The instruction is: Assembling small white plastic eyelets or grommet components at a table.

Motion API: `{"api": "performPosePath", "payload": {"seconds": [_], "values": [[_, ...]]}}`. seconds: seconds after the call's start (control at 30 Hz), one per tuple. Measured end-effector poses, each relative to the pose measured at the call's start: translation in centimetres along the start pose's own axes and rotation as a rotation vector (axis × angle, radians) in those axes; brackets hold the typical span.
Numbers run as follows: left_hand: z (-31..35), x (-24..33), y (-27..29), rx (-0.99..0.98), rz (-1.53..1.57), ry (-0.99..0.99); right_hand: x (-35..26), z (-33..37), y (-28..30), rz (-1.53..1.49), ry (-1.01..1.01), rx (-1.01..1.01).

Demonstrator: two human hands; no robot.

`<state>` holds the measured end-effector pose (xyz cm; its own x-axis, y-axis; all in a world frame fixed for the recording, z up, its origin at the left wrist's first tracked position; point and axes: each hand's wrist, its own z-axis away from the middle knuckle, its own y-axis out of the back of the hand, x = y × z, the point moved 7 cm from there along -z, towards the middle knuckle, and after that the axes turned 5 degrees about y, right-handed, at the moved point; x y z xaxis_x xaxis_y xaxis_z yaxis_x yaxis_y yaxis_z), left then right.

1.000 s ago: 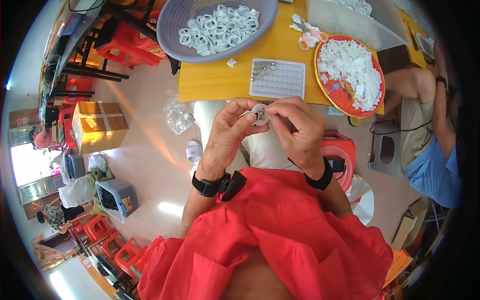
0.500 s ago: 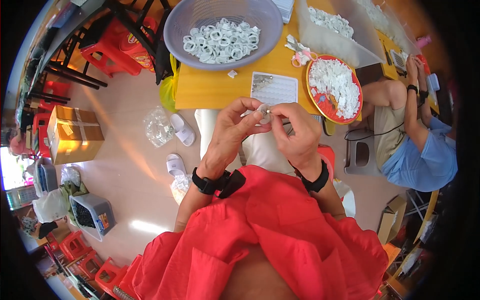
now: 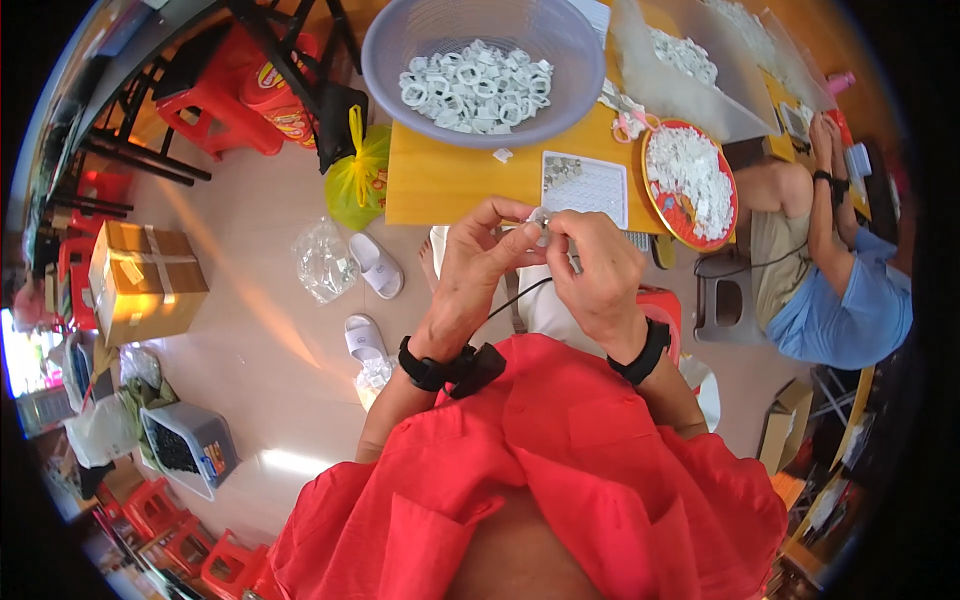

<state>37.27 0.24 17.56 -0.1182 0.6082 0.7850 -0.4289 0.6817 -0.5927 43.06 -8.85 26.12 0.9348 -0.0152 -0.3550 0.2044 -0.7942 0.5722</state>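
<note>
In front of my lap, near the table's front edge, both hands are closed around one small white ring-like plastic part (image 3: pixel 541 216). My left hand (image 3: pixel 478 252) pinches it between thumb and fingers. From the other side, my right hand (image 3: pixel 598 268) presses thumb and forefinger against it; any tiny piece between those fingertips is too small to name. Just beyond the hands lies a white tray (image 3: pixel 602 192) of small cells, with small metallic pieces at its left part. A purple-grey basket (image 3: pixel 383 85) of similar white rings stands behind it.
Right of the tray sits a round red tray (image 3: pixel 655 205) heaped with small white pieces. Pink-handled scissors (image 3: pixel 630 125) lie behind it, beside a translucent bin (image 3: pixel 735 97). A co-worker in blue (image 3: pixel 835 305) sits at right. Slippers (image 3: pixel 377 268) and a cardboard box (image 3: pixel 150 280) are on the floor.
The view has shifted, so the table and its things appear farther right. Both hands stay together on the white part, with only slight changes in finger position.
</note>
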Motion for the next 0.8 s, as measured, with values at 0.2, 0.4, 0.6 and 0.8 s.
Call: {"api": "performPosePath", "payload": {"seconds": [0.2, 0.4, 0.6, 0.8], "values": [[-0.3, -0.5, -0.4, -0.004, -0.049, 0.002, 0.2, 0.3, 0.2, -0.051, 0.058, -0.144], [-0.3, -1.7, -1.6, 0.031, -0.045, -0.006, 2.5, 1.0, 1.4, -0.285, -0.075, -0.141], [-0.7, -1.9, -3.1, 0.068, -0.111, 0.009, 4.9, 1.6, 2.9, -0.367, -0.182, -0.088], [-1.7, -2.3, -4.6, 0.041, -0.141, 0.017, 6.2, 2.5, 3.6, -0.352, -0.181, -0.055]]}}
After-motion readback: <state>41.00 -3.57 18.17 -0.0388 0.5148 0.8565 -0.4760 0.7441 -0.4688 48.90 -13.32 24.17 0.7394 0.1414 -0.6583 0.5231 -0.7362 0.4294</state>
